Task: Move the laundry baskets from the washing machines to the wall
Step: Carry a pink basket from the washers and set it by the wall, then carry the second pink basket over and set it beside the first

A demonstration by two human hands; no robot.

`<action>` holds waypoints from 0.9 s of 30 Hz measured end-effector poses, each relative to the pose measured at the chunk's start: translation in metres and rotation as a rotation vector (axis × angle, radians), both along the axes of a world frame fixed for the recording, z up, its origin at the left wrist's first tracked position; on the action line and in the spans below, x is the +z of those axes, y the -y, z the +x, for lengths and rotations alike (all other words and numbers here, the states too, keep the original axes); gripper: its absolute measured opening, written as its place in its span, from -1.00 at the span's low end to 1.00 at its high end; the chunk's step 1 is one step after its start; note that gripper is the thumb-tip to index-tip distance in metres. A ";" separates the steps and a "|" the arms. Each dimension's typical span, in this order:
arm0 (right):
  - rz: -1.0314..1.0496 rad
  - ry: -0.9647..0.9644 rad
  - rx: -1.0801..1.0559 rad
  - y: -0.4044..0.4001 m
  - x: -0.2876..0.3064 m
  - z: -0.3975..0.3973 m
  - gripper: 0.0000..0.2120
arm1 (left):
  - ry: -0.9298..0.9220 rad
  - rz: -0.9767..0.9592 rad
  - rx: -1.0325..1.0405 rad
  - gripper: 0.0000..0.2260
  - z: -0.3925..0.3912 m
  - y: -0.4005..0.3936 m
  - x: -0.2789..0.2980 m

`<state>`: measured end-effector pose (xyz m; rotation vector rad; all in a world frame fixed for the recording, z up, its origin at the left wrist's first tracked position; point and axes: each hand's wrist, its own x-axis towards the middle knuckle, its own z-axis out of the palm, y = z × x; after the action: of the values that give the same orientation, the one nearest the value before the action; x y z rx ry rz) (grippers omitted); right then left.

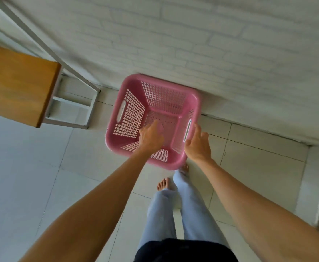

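So this looks like the put-down end of a trip. The pink perforated plastic laundry basket with slot handles (153,120) is sitting on the pale tiled floor (41,167), its far rim right up against the white brick-pattern wall (173,44). I'd say this one has reached its spot.

The left hand (151,138) hangs over the basket's open top, near its front edge, fingers loosely curled, holding nothing. The right hand (198,145) is just outside the right-side handle slot, fingers spread and pointing at it, grip released too. Can't quite tell whether a fingertip is touching the rim there, it's a bit blurry.

As for contents, the basket is empty. You can see straight down to the mesh bottom.

Off to the left there's a wooden-topped counter on a grey metal frame (17,82), standing near the basket's left side but apart from it.

Next move, I reckon: pull both hands clear, straighten up and head off to the washing machines for another basket. No machines or other baskets in view here, so I can't say how many are left.
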<state>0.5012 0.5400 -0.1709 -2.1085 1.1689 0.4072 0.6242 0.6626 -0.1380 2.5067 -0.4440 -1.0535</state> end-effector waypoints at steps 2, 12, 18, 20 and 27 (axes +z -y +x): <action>0.018 0.011 -0.034 -0.007 0.028 -0.019 -0.38 | 0.018 -0.015 -0.099 -0.61 -0.028 0.004 0.023; -0.098 0.114 -0.363 -0.015 0.119 -0.173 -0.43 | -0.041 -0.162 -0.438 -0.46 -0.166 0.027 0.104; -0.152 0.134 -0.698 -0.013 0.141 -0.290 -0.46 | 0.008 -0.181 -0.836 -0.47 -0.245 0.085 0.139; -0.153 0.127 -0.830 -0.010 0.145 -0.331 -0.45 | 0.021 -0.190 -0.953 -0.48 -0.276 0.112 0.145; -0.176 0.096 -1.151 0.007 0.148 -0.482 -0.44 | -0.013 -0.210 -1.231 -0.48 -0.430 0.191 0.153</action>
<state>0.0192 0.5328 -0.0232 -1.2274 2.1332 -0.3381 0.1939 0.4715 0.0152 1.8893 -2.0945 -1.2497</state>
